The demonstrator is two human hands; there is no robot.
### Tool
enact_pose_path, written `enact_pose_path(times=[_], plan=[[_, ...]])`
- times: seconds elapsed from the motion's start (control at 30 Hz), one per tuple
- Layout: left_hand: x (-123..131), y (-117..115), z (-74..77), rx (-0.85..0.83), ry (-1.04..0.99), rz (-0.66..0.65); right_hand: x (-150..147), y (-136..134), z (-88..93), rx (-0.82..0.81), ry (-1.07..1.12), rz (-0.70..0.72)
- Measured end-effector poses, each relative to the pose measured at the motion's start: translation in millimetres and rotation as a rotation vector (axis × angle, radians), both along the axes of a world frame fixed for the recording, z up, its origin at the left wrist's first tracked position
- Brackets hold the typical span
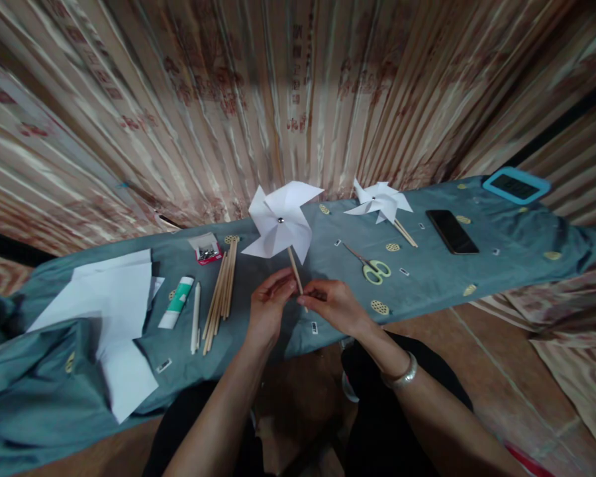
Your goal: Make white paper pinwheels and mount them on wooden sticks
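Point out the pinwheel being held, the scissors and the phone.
Pinwheel (pixel 281 220), head view: its shiny centre.
Scissors (pixel 367 264), head view: where the blades meet the handles.
Phone (pixel 451 232), head view: middle of its dark screen.

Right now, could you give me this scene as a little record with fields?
Held: pinwheel, white, raised on its stick
Right hand: pinching the stick near its lower end
Left hand: at the stick, grip unclear
Left side: loose sticks, green-white tube, red box, paper
Right side: scissors, second pinwheel, phone
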State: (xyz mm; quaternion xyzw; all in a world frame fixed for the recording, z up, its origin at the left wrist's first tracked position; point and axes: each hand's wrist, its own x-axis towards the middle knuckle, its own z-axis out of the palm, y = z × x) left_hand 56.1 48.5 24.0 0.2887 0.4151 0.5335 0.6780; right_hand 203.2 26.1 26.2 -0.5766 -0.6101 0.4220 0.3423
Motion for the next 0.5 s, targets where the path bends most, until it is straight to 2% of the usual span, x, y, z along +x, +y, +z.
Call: enact_pose_path(times=[0.13, 0.27, 0.37, 0.5], plan=[[-0.6, -0.1, -3.7, -0.006, 0.032, 0.0, 16.9, 0.5, 6.9, 0.091, -0.107, -0.061], [-4.0, 0.2, -5.3, -0.002, 0.047, -0.009, 46.3, 3.9, 30.8, 0.192, -0.291, -0.168], [-7.3, 0.1, -3.6, -0.009, 0.054, -0.012, 75.0, 10.2, 56.5, 0.27, -0.548, -0.271], [-10.4, -1.1, 0.7, -0.021, 0.049, -0.012, 117.4, 24.7, 79.2, 0.242, -0.961, -0.358]])
